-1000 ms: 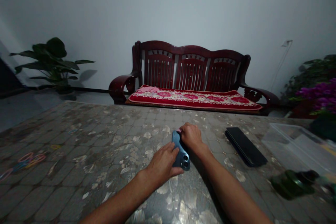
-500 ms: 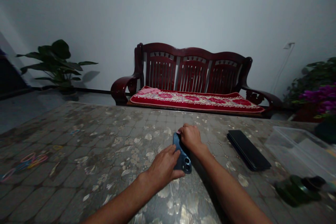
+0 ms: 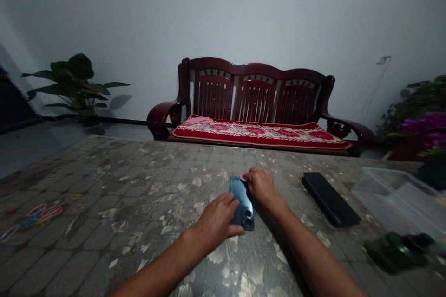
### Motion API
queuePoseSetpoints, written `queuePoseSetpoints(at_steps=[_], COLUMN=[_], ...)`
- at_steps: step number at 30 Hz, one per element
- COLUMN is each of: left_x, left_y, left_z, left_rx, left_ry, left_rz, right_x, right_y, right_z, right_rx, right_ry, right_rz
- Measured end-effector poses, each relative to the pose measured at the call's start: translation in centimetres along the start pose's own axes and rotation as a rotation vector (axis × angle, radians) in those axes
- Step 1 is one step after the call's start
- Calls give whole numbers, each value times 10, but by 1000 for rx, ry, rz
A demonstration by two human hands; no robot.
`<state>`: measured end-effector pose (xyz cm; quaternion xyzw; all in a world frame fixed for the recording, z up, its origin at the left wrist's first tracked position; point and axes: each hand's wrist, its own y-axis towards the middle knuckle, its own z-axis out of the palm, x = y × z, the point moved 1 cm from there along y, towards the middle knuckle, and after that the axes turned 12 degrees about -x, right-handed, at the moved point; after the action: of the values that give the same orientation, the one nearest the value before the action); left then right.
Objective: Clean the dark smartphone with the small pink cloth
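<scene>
A blue smartphone (image 3: 241, 195) lies back up on the table, its camera lenses at the near end. My left hand (image 3: 218, 216) steadies it from the left, fingers over its edge and thumb along the near end. At the phone's far right corner, my right hand (image 3: 259, 185) pinches a small pale pink piece (image 3: 243, 178) against the back. Most of that piece is hidden under the fingers, so its kind is unclear.
Right of my hands lie a black phone case or wallet (image 3: 329, 198), a clear plastic box (image 3: 393, 195) and a green bottle (image 3: 390, 253) on its side. Coloured rubber bands (image 3: 42, 213) lie far left on the patterned tablecloth (image 3: 139, 185). Behind stands a wooden bench (image 3: 256, 93).
My right hand has shifted slightly right across the phone's far end, with the pink piece still pinched. More of the phone's back shows. The left hand and phone stay nearly in place.
</scene>
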<state>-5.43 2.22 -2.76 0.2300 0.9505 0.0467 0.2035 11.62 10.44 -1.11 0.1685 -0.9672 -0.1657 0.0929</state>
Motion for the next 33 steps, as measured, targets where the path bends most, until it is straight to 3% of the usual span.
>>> queuePoseSetpoints(at_steps=[6, 12, 20, 27, 33], left_x=[4, 3, 4, 1, 4], left_y=[0, -1, -1, 0, -1], left_z=[-1, -1, 0, -2, 1], left_rx=[-19, -22, -42, 4, -17], left_ry=[-16, -6, 4, 42, 33], left_rz=[23, 7, 39, -4, 21], right_x=[5, -2, 1, 3, 5], right_y=[-17, -21, -36, -36, -45], right_z=[-3, 0, -13, -9, -14], right_rx=[60, -63, 100, -11, 77], right_ry=[153, 88, 224, 163, 230], right_rz=[-178, -49, -110, -22, -46])
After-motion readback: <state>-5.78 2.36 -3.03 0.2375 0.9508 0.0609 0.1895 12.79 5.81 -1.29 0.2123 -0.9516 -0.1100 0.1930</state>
